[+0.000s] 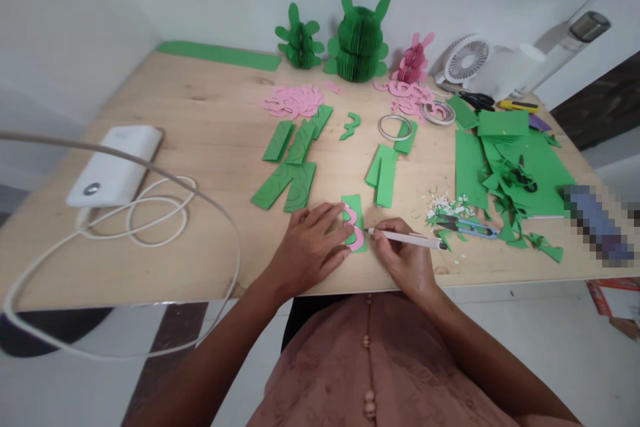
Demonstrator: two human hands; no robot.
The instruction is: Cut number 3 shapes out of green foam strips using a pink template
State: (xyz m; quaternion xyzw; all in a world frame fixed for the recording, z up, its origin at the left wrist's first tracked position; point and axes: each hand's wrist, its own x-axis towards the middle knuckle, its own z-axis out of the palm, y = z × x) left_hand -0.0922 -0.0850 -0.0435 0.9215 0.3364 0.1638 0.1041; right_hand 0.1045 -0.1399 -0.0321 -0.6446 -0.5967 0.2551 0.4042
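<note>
I take the green card under my fingers as the centre of the clock, with twelve pointing away from the body. That narrow green paper card [353, 200] lies on the pale wooden desk [215, 100], near its front edge. On top of it sits a wavy pink paper cutout [357, 239], curved like a numeral three. My left grip [313, 243] is clamped on nothing; its fingers are spread and lie over the card and the cutout, covering their left side. My right grip [406, 259] is closed around a slim white pen [413, 239], at three o'clock, with the tip just beside the card's right edge; whether it touches paper I cannot tell.

At ten to eleven o'clock I have folded green paper strips [300, 183] bearing drawn curves, and at one o'clock some plain folded green strips [385, 180]. A small wavy green cutout [351, 123] lies at twelve, and a heap of pink paper cutouts [295, 102] at eleven. Blue-handled metal snips [473, 225] rest at three, beside small white and green scraps [447, 205]. Far off at twelve stands a large green honeycomb-paper figure [361, 43] with two upright ears.
</note>
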